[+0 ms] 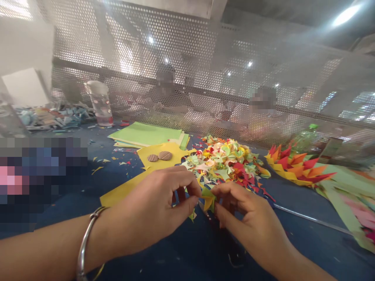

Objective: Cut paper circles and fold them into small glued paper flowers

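Note:
A small piece of folded green and yellow paper (208, 200) is between my two hands. My left hand (158, 199), with a silver bangle at the wrist, is closed in a pinch on its left end. From the other side, my right hand (246, 212) pinches its right edge between thumb and fingers. Just beyond them lies a heap of small cut paper pieces (228, 156) in red, yellow, green and cream. Yellow paper sheets (125, 186) lie under and behind my left hand. Two brown ridged discs (165, 155) rest on the yellow paper.
Green paper sheets (146, 134) are stacked farther back. A clear bottle (101, 103) stands at the back left, beside pale paper scraps (58, 116). On the right are a spiky red, orange and yellow paper ring (299, 166), a green-capped bottle (306, 138) and a thin metallic rod (313, 219).

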Available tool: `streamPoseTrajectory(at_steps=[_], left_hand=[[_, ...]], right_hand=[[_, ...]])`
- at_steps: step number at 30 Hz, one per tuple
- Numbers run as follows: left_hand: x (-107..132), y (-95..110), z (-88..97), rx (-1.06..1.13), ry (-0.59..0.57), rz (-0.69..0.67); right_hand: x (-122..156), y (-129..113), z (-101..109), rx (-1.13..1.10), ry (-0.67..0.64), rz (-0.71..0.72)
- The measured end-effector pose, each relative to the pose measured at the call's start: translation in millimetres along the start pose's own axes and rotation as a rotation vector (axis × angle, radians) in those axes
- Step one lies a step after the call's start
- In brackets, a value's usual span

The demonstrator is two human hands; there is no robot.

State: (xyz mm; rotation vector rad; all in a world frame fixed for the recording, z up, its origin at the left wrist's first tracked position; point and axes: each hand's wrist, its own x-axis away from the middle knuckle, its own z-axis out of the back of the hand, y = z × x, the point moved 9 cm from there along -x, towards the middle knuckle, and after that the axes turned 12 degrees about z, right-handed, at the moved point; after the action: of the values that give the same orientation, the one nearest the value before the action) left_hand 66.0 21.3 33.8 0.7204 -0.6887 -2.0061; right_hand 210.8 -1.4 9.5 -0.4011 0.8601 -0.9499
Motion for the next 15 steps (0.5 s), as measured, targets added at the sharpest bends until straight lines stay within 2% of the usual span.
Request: streamPoseTrajectory(at_steps=[15], left_hand=[[0.2,0.0,0.3,-0.039,0.008,0.004]], right_hand=[[-0.3,1.8,-2.4,-0.008,-0.008,-0.008]])
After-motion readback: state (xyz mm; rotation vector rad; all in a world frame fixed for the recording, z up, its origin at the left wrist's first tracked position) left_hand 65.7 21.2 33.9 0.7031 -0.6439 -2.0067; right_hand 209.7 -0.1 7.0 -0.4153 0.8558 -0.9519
